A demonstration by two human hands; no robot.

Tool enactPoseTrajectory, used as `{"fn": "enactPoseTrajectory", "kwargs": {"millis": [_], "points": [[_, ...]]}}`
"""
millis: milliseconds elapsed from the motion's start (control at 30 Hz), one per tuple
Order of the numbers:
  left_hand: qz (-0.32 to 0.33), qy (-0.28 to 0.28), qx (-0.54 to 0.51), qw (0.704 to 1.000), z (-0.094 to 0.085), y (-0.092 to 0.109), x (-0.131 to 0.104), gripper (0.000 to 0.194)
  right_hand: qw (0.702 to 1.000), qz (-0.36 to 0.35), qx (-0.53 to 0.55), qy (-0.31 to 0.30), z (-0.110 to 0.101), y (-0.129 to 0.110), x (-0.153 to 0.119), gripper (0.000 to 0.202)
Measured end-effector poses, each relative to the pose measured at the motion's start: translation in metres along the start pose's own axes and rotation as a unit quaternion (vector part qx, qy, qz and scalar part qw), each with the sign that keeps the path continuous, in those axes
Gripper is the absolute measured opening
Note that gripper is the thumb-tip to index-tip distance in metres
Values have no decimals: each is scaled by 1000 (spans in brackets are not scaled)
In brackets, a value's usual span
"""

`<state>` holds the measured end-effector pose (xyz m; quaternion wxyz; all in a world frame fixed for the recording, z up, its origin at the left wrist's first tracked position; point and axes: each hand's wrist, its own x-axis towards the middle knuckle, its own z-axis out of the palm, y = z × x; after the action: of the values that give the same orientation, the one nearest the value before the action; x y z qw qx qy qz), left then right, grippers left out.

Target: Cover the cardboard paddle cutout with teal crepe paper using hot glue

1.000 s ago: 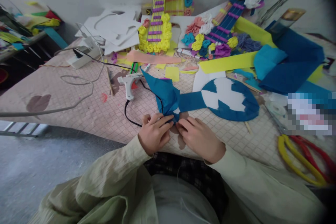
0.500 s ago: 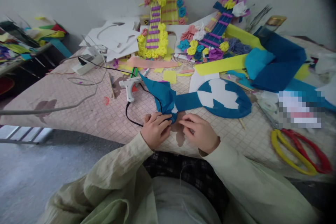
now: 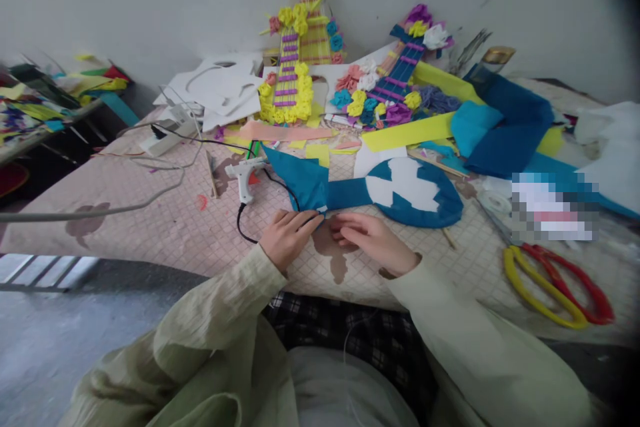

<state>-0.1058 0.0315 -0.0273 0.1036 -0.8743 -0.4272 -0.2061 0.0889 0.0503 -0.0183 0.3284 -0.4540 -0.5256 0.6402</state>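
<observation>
Touching blue paper (image 3: 311, 181), left hand (image 3: 286, 237), right hand (image 3: 371, 240) near

Between right hand (image 3: 375, 240) and scissors (image 3: 547, 263), tablecloth (image 3: 450, 280) allows passage.

Both sleeved forearms (image 3: 220, 307) cross the near edge of the desk (image 3: 160, 230) and converge. The left hand (image 3: 289, 235) is palm down, its visible fingers extended inward; the right hand (image 3: 375, 238), fingers loosely curved, faces it, fingertips just beside the left's.
</observation>
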Motion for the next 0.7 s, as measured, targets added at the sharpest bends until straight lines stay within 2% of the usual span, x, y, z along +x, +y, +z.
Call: {"fn": "enactPoseTrajectory", "kwargs": {"millis": [133,267,367,600,700], "points": [[-36,7,-21,999,-4,-5,0,27,995,38,92,16,7,-7,3,22],[-83,-1,-37,996,-5,-11,-2,28,968,102,227,31,12,-11,10,18],[-92,-15,-69,993,-2,-15,-4,28,949,133,284,31,13,-10,19,14],[-99,73,-99,987,-1,-17,-3,28,949,124,289,39,25,-12,30,4],[-96,106,-106,984,-6,-16,2,30,954,104,278,36,32,-14,34,11]]}}
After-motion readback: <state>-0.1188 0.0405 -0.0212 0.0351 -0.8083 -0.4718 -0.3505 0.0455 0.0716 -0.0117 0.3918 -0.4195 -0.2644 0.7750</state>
